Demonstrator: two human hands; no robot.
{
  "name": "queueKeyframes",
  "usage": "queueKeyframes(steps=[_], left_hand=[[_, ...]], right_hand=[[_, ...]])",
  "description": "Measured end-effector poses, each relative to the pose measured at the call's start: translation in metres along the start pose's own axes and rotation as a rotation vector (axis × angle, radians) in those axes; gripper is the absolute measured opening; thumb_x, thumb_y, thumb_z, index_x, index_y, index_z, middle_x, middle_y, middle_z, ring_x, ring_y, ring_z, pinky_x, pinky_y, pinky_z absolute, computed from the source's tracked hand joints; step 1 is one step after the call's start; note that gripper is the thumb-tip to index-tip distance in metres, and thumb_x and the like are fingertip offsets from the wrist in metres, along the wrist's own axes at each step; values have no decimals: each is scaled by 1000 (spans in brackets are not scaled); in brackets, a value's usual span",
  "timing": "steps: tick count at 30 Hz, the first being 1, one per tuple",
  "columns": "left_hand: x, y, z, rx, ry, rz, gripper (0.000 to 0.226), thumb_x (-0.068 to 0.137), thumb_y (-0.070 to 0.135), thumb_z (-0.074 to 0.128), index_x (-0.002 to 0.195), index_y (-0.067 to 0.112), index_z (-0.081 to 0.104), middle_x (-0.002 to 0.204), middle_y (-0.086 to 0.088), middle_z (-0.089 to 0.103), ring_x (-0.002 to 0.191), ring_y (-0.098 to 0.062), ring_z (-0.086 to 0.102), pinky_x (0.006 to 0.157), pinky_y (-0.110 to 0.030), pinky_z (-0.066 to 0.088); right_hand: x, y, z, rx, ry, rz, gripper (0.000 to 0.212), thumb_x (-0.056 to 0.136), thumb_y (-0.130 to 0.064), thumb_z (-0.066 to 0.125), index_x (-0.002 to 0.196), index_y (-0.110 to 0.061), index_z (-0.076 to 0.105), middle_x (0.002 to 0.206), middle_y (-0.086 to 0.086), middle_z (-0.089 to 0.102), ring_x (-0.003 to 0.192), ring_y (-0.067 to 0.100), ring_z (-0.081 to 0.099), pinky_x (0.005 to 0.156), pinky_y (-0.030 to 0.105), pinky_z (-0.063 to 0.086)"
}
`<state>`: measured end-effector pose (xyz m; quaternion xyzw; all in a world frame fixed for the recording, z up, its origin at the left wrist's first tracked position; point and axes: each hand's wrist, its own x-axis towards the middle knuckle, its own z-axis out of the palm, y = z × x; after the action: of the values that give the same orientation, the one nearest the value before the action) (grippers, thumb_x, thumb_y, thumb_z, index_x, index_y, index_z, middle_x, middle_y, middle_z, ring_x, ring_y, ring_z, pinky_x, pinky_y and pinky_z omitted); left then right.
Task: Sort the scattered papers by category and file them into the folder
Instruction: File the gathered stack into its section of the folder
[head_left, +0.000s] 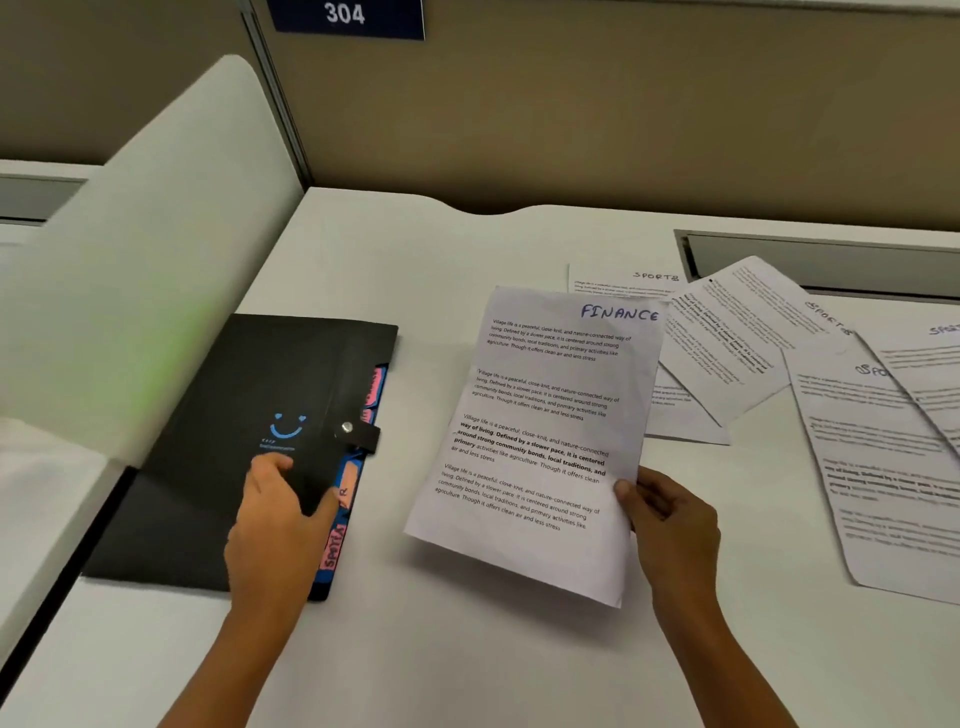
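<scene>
A black folder (244, 415) with a blue smiley and a snap strap lies closed on the desk at the left; pink and orange tabs, one reading SPORTS, stick out of its right edge. My left hand (275, 514) rests on the folder's lower right part, fingers on the cover and thumb at the tabbed edge. My right hand (670, 525) pinches the lower right edge of a printed sheet headed FINANCE (540, 431), held tilted above the desk. Several sheets marked SPORTS (737, 338) lie overlapping at the right.
The white desk (415, 260) is bounded by a white side divider (156, 260) at the left and a tan partition behind. A grey cable slot (831, 265) is cut into the desk at the back right. A blue sign reads 304.
</scene>
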<state>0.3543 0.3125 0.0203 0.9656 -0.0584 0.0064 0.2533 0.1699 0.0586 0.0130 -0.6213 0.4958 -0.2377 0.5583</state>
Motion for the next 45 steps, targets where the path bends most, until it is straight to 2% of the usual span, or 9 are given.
queueKeyframes(steps=[5, 8, 12, 18, 22, 27, 33, 38, 45], left_hand=[[4, -3, -25, -80, 130, 240, 5, 95, 16, 40, 97, 12, 39, 84, -13, 53, 63, -22, 55, 44, -24, 37], [4, -13, -29, 98, 69, 383, 22, 89, 12, 36, 99, 3, 53, 106, -19, 56, 68, -29, 60, 42, -28, 46], [6, -18, -23, 181, 49, 328, 31, 85, 2, 48, 112, -7, 59, 121, -24, 57, 85, -40, 66, 57, -46, 56], [10, -19, -31, 137, 5, 328, 41, 86, -6, 54, 127, -1, 55, 122, -23, 57, 98, -38, 62, 67, -47, 57], [21, -21, -41, 186, -13, 376, 43, 83, -12, 56, 124, 1, 59, 119, -22, 61, 93, -41, 64, 71, -50, 55], [22, -7, -51, 165, -47, 259, 46, 90, 1, 53, 135, 8, 49, 131, -18, 56, 100, -39, 61, 82, -47, 52], [20, -3, -58, 102, -81, 141, 46, 94, 5, 48, 138, 15, 46, 132, -15, 55, 93, -34, 61, 81, -46, 53], [18, -2, -60, 63, -69, 64, 47, 93, 10, 49, 139, 18, 45, 116, -20, 62, 70, -21, 50, 68, -42, 55], [20, -4, -62, 16, -15, 119, 44, 92, 2, 50, 135, 11, 49, 111, -23, 65, 69, -31, 57, 71, -50, 55]], right_hand=[[-6, -1, 8, -17, -16, -11, 17, 84, -16, 69, 97, -27, 70, 86, -13, 71, 85, 12, 68, 81, 32, 54], [-10, -3, 11, -22, -32, -7, 17, 84, -15, 69, 97, -26, 69, 86, -13, 70, 84, 10, 68, 80, 30, 54], [-14, -8, 14, -31, -53, -12, 19, 85, -15, 68, 102, -21, 70, 83, -16, 68, 84, 5, 66, 80, 28, 53], [-25, -25, 29, 14, -156, -20, 20, 85, -15, 68, 104, -21, 69, 92, -11, 70, 87, 11, 68, 82, 32, 56], [-39, -43, 53, 26, -262, -81, 19, 85, -15, 68, 91, -34, 66, 85, -20, 69, 78, -2, 68, 70, 15, 54], [-56, -63, 92, -26, -297, -171, 15, 88, -15, 64, 93, -28, 65, 77, -27, 62, 70, -15, 61, 58, 1, 45], [-66, -73, 108, -21, -229, -188, 16, 91, -13, 59, 102, -18, 68, 83, -14, 66, 71, -3, 64, 57, 1, 45], [-75, -75, 119, -57, -289, -179, 15, 90, -13, 60, 101, -18, 69, 76, -19, 64, 70, -10, 62, 56, 2, 45], [-88, -62, 113, -16, -240, -72, 22, 88, -11, 61, 82, -33, 62, 76, -13, 67, 68, -5, 64, 55, 5, 45]])
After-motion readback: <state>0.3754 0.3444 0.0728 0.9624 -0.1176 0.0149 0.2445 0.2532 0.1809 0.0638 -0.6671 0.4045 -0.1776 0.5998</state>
